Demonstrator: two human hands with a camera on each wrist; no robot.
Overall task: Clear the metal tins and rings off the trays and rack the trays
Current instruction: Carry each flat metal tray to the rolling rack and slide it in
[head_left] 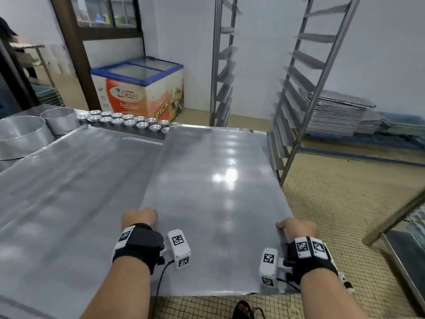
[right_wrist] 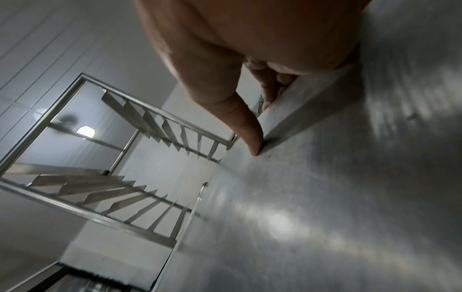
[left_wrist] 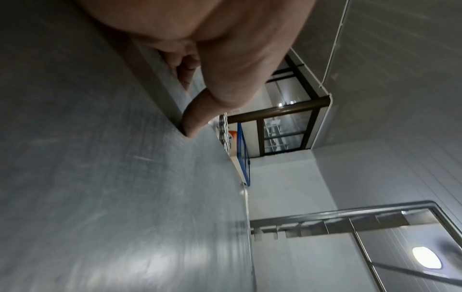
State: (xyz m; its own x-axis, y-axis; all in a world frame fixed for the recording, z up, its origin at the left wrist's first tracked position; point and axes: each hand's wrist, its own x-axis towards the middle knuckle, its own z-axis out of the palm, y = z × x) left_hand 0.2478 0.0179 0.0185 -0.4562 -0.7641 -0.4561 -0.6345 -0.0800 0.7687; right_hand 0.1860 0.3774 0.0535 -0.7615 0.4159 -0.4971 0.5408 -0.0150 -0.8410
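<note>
I hold a large bare metal tray [head_left: 213,192] by its two long edges, lifted off the table and pointing toward the tray rack [head_left: 296,88]. My left hand [head_left: 139,217] grips the left rim, thumb [left_wrist: 197,118] on top and fingers curled under. My right hand [head_left: 296,226] grips the right rim the same way, thumb [right_wrist: 250,134] pressed on the tray surface. Several small metal tins [head_left: 128,122] stand in rows at the table's far edge. Two big metal rings [head_left: 41,130] sit at the far left. A second bare tray [head_left: 69,180] lies on the table to the left.
The rack's angled runners [right_wrist: 155,126] stand just ahead and right of the tray's far end. A stack of trays [head_left: 335,113] lies on the floor behind the rack. A chest freezer [head_left: 142,88] stands by the far wall. Another metal frame [head_left: 395,222] is at the right.
</note>
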